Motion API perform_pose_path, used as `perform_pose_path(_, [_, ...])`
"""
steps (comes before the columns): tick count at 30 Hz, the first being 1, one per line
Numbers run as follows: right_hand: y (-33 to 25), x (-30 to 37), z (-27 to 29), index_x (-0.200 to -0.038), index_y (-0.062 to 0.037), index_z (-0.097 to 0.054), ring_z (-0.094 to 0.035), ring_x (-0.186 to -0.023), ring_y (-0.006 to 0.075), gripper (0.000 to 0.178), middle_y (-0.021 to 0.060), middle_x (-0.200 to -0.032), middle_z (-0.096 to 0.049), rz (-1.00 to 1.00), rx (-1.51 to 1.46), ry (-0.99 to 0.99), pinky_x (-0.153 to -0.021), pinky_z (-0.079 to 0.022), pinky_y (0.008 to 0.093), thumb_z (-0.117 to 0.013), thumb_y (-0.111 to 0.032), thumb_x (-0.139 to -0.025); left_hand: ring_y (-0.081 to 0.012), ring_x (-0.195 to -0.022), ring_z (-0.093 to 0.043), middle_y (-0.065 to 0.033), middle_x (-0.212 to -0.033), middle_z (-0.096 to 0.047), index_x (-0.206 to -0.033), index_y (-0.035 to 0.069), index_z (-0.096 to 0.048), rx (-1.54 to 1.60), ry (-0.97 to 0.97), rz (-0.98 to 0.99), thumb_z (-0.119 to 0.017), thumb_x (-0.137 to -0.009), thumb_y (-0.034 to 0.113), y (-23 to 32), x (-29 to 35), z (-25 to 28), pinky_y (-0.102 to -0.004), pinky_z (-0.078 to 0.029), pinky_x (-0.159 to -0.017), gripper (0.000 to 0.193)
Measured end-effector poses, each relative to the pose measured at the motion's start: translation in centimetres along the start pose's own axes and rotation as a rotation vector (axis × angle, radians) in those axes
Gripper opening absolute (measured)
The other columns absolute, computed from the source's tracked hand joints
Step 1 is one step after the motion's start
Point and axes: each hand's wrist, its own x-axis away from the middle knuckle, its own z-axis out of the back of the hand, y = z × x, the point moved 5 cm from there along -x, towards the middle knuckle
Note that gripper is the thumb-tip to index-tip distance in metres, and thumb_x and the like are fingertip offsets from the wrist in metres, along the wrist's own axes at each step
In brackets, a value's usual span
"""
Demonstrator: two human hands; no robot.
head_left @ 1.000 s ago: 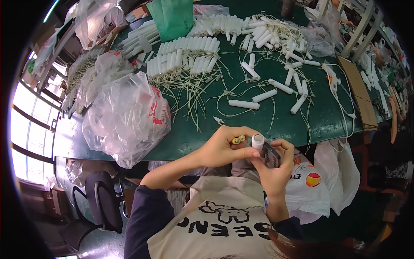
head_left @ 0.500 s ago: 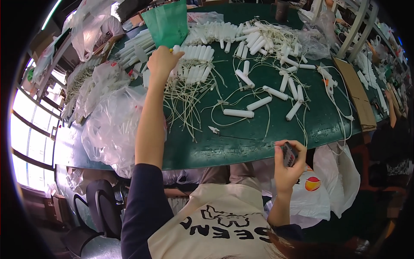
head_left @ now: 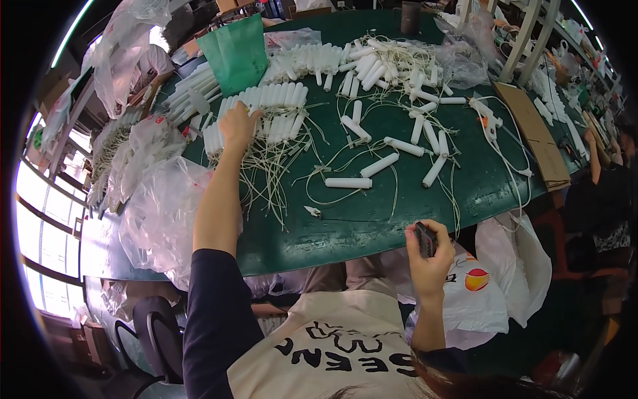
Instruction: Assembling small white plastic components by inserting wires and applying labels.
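While my left hand (head_left: pixel 238 128), its grip indiscernible to me, is at the rowed white tubes (head_left: pixel 289 95), my right hand (head_left: pixel 433 265) holds a dark device (head_left: pixel 425 240); loose tubes (head_left: pixel 349 183) lie unrowed, work seemingly partway.

Left hand (head_left: pixel 237 128) at white tubes (head_left: pixel 284 96), right hand (head_left: pixel 432 265) holding dark block (head_left: pixel 425 239), green table (head_left: pixel 345 234)
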Motion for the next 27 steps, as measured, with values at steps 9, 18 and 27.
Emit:
perform_pose_path(9, [-1.2,-0.4,-0.2,-0.094,0.0008,-0.058,-0.060,-0.069,0.0131,0.015,0.0079,-0.076,-0.062,0.078,0.137,-0.022,-0.064,-0.048,0.0250,-0.064,-0.005,-0.082,-0.0295,-0.089,-0.065,-0.0140,-0.094,-0.067,-0.104,0.007,-0.063,-0.097,-0.387,0.077,-0.070,-0.068,0.039,0.1,0.7,0.4,-0.0397,-0.052,-0.074,0.048])
perform_pose_path(18, [3.1,-8.2,1.4,-0.101,0.0003,-0.058,-0.058,-0.088,0.0329,0.024,0.0155,-0.098,-0.059,0.202,0.504,0.142,-0.076,-0.048,0.0382,-0.060,0.001,-0.077,-0.0345,-0.081,-0.065,-0.0170,-0.086,-0.067,-0.102,0.005,-0.055,0.048,-0.053,-0.018,-0.063,-0.077,0.047,3.2,3.6,7.3,-0.0435,-0.050,-0.067,0.049])
perform_pose_path(27, [6.5,-11.3,-1.0,-0.099,-0.0046,-0.061,-0.052,-0.102,0.0283,0.032,0.0054,-0.108,-0.055,0.336,0.837,-0.274,-0.083,-0.048,0.0362,-0.060,0.007,-0.069,-0.0349,-0.066,-0.062,-0.0153,-0.069,-0.063,-0.093,0.004,-0.048,0.242,-0.091,-0.300,-0.059,-0.083,0.044,9.8,11.5,15.1,-0.0444,-0.045,-0.058,0.042])
